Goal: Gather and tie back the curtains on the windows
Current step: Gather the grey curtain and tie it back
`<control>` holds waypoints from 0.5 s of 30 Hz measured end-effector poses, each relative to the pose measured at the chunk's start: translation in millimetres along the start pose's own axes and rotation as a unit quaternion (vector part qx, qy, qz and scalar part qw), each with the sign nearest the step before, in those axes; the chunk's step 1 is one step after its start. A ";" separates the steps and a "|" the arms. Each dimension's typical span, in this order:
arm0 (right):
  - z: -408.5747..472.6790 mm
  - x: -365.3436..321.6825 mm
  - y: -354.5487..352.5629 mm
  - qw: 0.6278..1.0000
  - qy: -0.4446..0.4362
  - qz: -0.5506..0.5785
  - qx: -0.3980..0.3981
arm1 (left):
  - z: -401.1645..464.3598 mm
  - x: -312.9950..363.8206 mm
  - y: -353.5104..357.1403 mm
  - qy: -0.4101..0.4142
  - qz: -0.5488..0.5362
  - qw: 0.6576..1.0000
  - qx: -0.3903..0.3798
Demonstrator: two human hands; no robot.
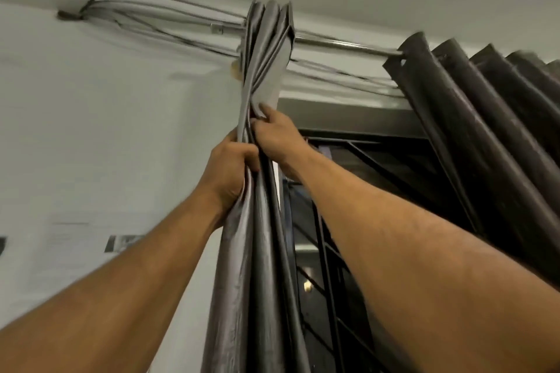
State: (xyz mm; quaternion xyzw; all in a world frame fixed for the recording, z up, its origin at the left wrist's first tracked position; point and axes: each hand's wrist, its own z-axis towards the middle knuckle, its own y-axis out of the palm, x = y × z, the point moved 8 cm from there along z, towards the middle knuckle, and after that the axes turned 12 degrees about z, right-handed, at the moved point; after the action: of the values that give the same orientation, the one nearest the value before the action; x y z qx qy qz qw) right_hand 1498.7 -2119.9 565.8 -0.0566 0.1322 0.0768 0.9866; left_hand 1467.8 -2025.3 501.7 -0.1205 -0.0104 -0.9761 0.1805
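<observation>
A grey curtain (266, 48) hangs bunched into a narrow bundle from the metal rod (342, 46) near the ceiling. My left hand (230, 169) grips the bundle from the left, fingers curled round its folds. Just above it, my right hand (274, 136) holds the same bundle from the right, fingertips pressed into the cloth. A second, darker curtain (472, 118) hangs in wide pleats on the rod at the right, apart from both hands.
Between the two curtains shows a dark window with a black metal grille (330, 266). Loose grey cables (145, 13) run along the white wall under the ceiling at the left. The wall at the left carries blurred papers.
</observation>
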 end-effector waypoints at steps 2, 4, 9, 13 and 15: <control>-25.4 11.2 -5.2 0.998 0.018 0.053 0.004 | -21.6 -6.0 9.8 -0.012 -0.050 0.999 -0.013; -56.1 24.7 -13.8 0.996 0.023 0.089 0.011 | -52.6 -19.6 20.7 -0.051 -0.112 0.992 -0.040; -155.3 48.6 -13.3 0.998 0.029 0.061 -0.020 | -143.4 -60.6 16.8 -0.144 -0.029 0.989 0.008; -249.6 60.0 -11.0 0.998 0.055 0.034 -0.017 | -227.4 -68.2 20.2 -0.138 0.049 0.989 -0.011; -297.1 63.3 -5.7 0.998 0.061 -0.024 -0.024 | -270.1 -74.8 21.2 -0.154 0.082 0.985 -0.007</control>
State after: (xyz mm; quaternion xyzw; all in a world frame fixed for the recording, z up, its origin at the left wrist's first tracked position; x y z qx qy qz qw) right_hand 1485.1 -2156.1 264.4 -0.0876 0.1891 0.0526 0.9766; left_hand 1480.5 -2036.2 221.2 -0.2710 -0.0209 -0.9279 0.2551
